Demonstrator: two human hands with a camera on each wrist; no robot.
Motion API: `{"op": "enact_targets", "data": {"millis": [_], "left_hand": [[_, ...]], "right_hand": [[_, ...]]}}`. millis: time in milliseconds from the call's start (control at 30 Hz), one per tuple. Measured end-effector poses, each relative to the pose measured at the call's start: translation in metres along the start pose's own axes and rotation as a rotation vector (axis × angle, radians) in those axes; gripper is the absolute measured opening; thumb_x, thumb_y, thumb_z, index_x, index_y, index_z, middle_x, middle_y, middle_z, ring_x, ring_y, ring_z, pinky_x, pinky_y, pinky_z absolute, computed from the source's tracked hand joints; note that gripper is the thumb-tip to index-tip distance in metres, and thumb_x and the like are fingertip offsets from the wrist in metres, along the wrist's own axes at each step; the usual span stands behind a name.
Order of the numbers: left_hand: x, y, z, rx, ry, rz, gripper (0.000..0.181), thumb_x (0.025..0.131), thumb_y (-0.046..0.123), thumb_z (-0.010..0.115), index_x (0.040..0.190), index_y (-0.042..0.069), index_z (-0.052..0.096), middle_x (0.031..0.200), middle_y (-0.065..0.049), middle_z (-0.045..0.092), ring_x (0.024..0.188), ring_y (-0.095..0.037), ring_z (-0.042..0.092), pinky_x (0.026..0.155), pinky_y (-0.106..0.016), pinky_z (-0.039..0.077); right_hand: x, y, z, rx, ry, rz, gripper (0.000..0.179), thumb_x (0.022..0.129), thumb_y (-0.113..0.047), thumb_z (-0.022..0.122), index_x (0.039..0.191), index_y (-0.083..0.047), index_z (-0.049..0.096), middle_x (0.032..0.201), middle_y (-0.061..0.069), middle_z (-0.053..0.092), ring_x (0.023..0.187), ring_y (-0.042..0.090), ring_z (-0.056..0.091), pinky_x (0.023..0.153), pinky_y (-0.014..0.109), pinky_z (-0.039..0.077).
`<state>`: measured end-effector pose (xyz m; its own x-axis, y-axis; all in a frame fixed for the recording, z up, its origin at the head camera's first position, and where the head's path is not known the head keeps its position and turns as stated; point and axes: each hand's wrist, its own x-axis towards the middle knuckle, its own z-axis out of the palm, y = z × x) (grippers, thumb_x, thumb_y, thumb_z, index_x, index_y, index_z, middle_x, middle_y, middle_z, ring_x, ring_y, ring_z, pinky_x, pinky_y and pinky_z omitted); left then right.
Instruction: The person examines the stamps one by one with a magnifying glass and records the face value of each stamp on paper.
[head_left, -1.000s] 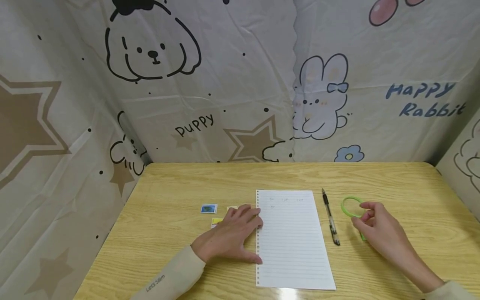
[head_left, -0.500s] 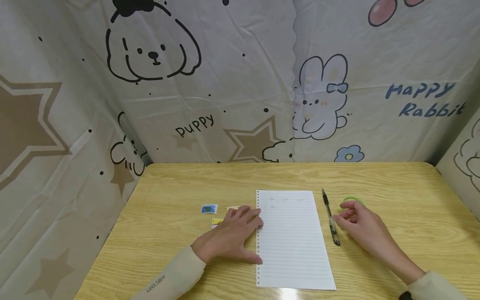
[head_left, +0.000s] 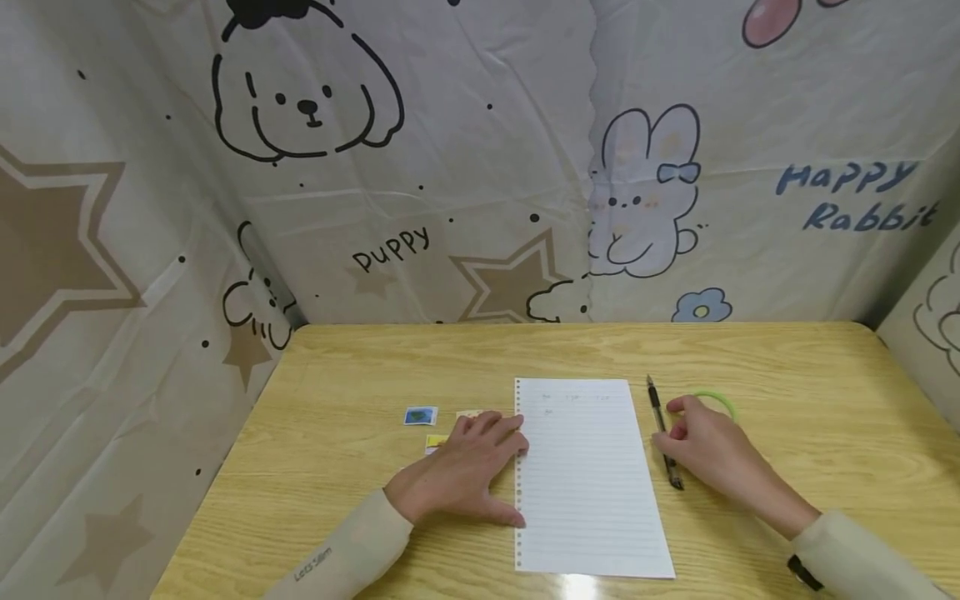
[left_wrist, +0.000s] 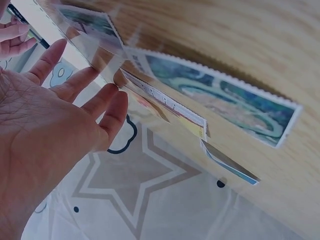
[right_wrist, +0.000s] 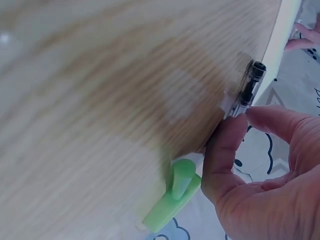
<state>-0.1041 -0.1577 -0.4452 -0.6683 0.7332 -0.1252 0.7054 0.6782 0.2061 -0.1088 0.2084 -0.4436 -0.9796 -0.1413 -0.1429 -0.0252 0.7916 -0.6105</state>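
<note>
A lined sheet of paper (head_left: 592, 492) with a few marks near its top lies on the table. My left hand (head_left: 468, 467) rests with spread fingers on its punched left edge. Beside that hand are several postage stamps, among them a blue one (head_left: 421, 415) and a yellow one (head_left: 433, 443); a larger green one (left_wrist: 220, 100) shows close up in the left wrist view. My right hand (head_left: 708, 442) has its thumb and fingers pinching the barrel of a black gel pen (head_left: 655, 400), which lies along the right side of the sheet.
A green-rimmed magnifying glass (head_left: 716, 395) lies partly hidden behind the right hand; its green end (right_wrist: 172, 200) shows in the right wrist view. A patterned cloth (head_left: 480, 167) hangs along the back and sides of the wooden table (head_left: 337, 358).
My right hand has moved left, from the green magnifying glass over to the pen, and its fingers have closed on the barrel. The left hand stays in place on the paper.
</note>
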Motion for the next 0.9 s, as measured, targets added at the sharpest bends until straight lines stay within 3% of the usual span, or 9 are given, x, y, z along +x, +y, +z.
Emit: {"op": "enact_targets", "data": {"millis": [333,567,733,900], "left_hand": [[0.0,0.001,-0.003,-0.023,-0.022,-0.004,0.083,0.084,0.072,0.083,0.143,0.02,0.057,0.17,-0.01,0.039,0.152,-0.035,0.037,0.113,-0.053,0.034],[0.0,0.0,-0.003,-0.038,-0.032,-0.01,0.083,0.084,0.072,0.083,0.144,0.021,0.056,0.171,-0.01,0.037,0.153,-0.036,0.036,0.115,-0.054,0.034],[0.0,0.0,-0.003,-0.027,-0.028,-0.011,0.082,0.084,0.072,0.084,0.143,0.021,0.056,0.171,-0.01,0.038,0.152,-0.035,0.037,0.114,-0.054,0.035],[0.0,0.0,-0.002,-0.045,-0.027,-0.02,0.083,0.084,0.071,0.085,0.142,0.02,0.056,0.171,-0.01,0.038,0.152,-0.036,0.037,0.114,-0.056,0.035]], "right_hand": [[0.001,-0.001,0.003,-0.005,0.002,-0.008,0.053,0.098,-0.012,0.069,0.138,0.017,0.051,0.092,0.009,0.068,0.065,0.019,0.051,0.059,0.034,0.04],[-0.002,0.002,0.004,0.092,0.003,-0.025,0.062,0.098,-0.011,0.065,0.149,0.014,0.042,0.085,0.004,0.062,0.063,0.017,0.047,0.055,0.031,0.036],[-0.006,-0.003,0.002,0.175,0.085,-0.105,0.075,0.098,-0.007,0.064,0.166,-0.006,0.032,0.086,0.004,0.059,0.057,0.014,0.043,0.051,0.031,0.038],[-0.011,-0.011,0.001,0.292,0.182,-0.164,0.06,0.101,-0.004,0.06,0.159,-0.014,0.051,0.091,0.008,0.062,0.053,0.016,0.054,0.046,0.029,0.038]]}}
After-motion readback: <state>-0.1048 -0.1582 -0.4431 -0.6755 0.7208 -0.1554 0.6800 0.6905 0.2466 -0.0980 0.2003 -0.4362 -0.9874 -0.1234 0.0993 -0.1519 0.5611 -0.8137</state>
